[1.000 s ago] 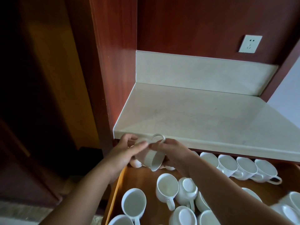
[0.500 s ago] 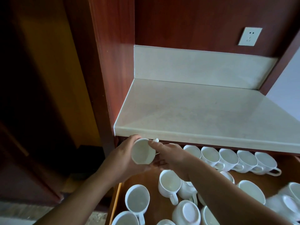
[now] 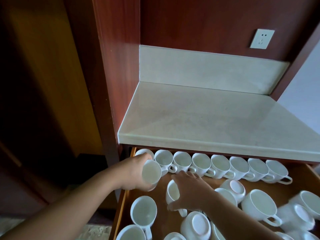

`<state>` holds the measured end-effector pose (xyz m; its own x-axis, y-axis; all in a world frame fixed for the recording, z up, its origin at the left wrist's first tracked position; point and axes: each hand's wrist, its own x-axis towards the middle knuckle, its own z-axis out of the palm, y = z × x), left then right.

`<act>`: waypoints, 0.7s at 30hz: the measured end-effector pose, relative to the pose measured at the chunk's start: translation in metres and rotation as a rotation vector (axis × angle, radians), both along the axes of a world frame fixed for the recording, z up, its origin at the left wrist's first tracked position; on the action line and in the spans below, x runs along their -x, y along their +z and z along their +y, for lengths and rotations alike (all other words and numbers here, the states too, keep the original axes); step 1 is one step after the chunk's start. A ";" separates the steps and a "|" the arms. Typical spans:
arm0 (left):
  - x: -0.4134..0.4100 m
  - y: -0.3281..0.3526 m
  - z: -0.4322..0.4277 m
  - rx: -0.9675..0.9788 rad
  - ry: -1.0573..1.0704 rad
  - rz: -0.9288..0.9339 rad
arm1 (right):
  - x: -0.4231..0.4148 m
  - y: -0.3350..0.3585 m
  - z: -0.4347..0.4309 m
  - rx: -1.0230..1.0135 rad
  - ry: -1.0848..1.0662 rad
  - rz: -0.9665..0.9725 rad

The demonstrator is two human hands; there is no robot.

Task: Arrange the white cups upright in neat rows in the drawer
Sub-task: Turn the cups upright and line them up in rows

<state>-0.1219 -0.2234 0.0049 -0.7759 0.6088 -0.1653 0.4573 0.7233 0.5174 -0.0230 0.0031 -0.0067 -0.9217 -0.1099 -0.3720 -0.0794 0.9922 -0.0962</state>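
Now the right hand [image 3: 190,189] has let go of the white cup [image 3: 151,174] that both hands held a moment ago and spreads, unclenched, over a loose cup [image 3: 172,191] on the drawer [image 3: 121,207] floor. The left hand [image 3: 135,172] alone grasps the first cup, tilted, just before the back row's [image 3: 220,165] left end. A second row looks about to begin. Upturned cups [image 3: 234,187] crowd the middle, and the countertop [image 3: 207,118] overhangs the back row.

cups [image 3: 220,165] in drawer [image 3: 310,177], under counter [image 3: 207,118]
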 end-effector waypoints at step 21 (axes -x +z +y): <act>-0.002 0.004 0.022 0.491 -0.338 0.121 | 0.022 -0.026 0.002 0.090 -0.018 0.090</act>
<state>-0.1202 -0.2019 0.0088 -0.5837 0.6997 -0.4119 0.7381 0.6687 0.0900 -0.0453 0.0054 -0.0330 -0.9531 -0.1220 -0.2769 -0.0738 0.9812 -0.1784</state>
